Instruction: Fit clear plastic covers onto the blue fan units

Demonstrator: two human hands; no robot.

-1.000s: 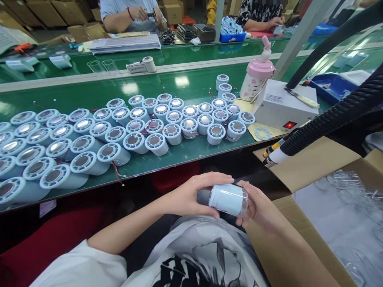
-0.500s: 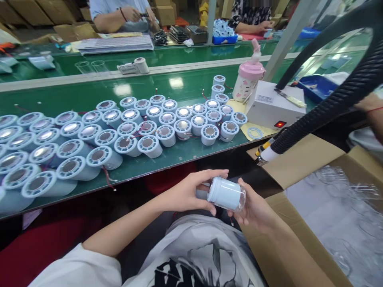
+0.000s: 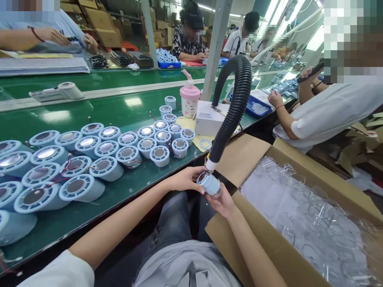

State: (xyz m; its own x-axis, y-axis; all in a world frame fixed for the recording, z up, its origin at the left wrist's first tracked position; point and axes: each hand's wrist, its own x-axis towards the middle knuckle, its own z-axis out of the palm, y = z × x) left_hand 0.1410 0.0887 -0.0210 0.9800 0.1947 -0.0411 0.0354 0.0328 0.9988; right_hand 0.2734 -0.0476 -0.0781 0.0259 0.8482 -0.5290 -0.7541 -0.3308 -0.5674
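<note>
Between my two hands is a light blue cylinder [image 3: 211, 185] with a clear plastic sleeve around its lower part, tilted in front of my lap. My left hand [image 3: 188, 179] grips its upper rim with thumb and fingers. Around the lower end my right hand [image 3: 221, 202] is wrapped. The white-tipped nozzle [image 3: 211, 166] of a black ribbed hose [image 3: 231, 115] sits right at the cylinder's upper end; whether it touches cannot be seen. Many similar blue cylinders [image 3: 106, 167] stand on the green bench to the left, some with thin red wires.
An open cardboard box [image 3: 257, 235] of clear plastic sleeves [image 3: 314, 223] stands at my right. A white box [image 3: 206, 119] carries the hose, beside a pink-lidded cup [image 3: 190, 99]. A blue tray [image 3: 259, 108] lies farther back. One co-worker [image 3: 329, 107] sits at right, others across the bench.
My view has turned right and lifted. Both hands have brought the cylinder and sleeve over to the hose nozzle, with the cylinder's upper end now facing it.
</note>
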